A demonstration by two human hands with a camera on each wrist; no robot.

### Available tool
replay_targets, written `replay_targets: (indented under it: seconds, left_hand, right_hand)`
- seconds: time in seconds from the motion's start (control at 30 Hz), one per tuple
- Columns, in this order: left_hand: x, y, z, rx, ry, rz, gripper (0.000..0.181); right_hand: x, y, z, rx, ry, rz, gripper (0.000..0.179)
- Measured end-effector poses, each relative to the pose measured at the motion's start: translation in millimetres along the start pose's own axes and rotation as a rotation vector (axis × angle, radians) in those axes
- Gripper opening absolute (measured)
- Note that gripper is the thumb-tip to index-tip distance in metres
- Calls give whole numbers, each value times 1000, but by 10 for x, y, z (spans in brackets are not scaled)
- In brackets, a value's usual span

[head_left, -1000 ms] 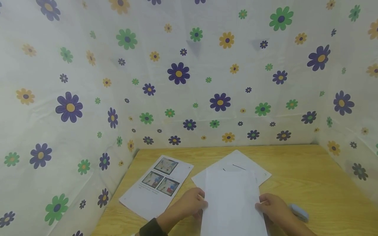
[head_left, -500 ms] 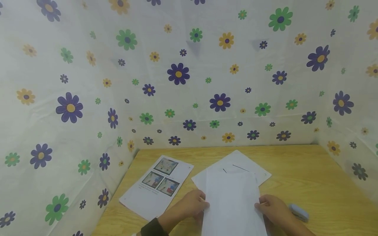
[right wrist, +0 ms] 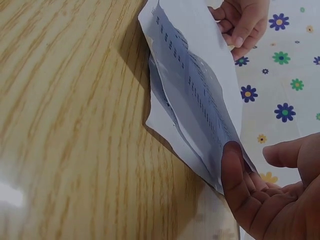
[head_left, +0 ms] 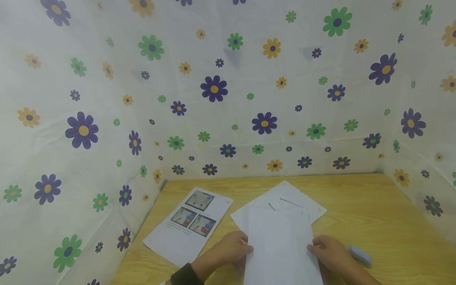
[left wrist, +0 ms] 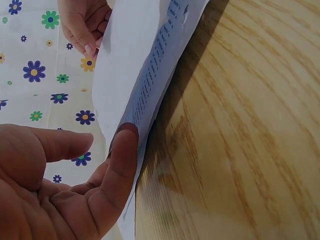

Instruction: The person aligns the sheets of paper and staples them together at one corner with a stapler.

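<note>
A few loosely stacked paper sheets [head_left: 281, 245] stand tilted up between my hands, blank side facing me. Their undersides carry printed text, and the sheets [right wrist: 190, 95] spread slightly apart in the right wrist view. My left hand [head_left: 232, 249] grips the left edge, thumb in front and fingers behind. On the opposite edge my right hand [head_left: 329, 252] holds the same stack in a matching way. The lower edge of the papers [left wrist: 150, 100] is close over the wooden table in the left wrist view. The bottom of the stack runs out of the head view.
Behind the stack lies a white sheet [head_left: 285, 192] with two dark lines. To the left is a printed page [head_left: 178, 241] with three photos. A small light-blue object [head_left: 360, 255] sits beside my right forearm on the wooden table [head_left: 360, 206]. Flower-patterned curtains [head_left: 242, 114] enclose the table.
The stack's top edge has dropped slightly, showing more of the dark lines on the sheet behind. My left hand has shifted a little to the right; both hands keep their grip.
</note>
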State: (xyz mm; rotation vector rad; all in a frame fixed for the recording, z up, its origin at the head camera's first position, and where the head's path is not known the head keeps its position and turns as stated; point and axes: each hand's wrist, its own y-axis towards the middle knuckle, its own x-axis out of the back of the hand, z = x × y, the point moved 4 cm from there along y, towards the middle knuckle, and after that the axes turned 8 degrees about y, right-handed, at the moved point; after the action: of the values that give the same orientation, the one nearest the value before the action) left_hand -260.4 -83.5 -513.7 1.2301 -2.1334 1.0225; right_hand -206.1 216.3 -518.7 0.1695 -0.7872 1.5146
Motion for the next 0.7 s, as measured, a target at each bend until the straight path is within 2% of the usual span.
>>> replay_targets:
  seconds: [0.33, 0.53, 0.7]
  left_hand:
    - [25, -15, 8, 3, 49, 12, 40]
    - [15, -33, 16, 5, 46, 22, 40]
    - [4, -28, 32, 15, 22, 36, 41]
  right_hand:
    - [-1, 7, -6, -9, -17, 2, 46]
    - [-17, 20, -68, -35, 2, 13, 47]
    - [-12, -5, -68, -11, -13, 18, 46]
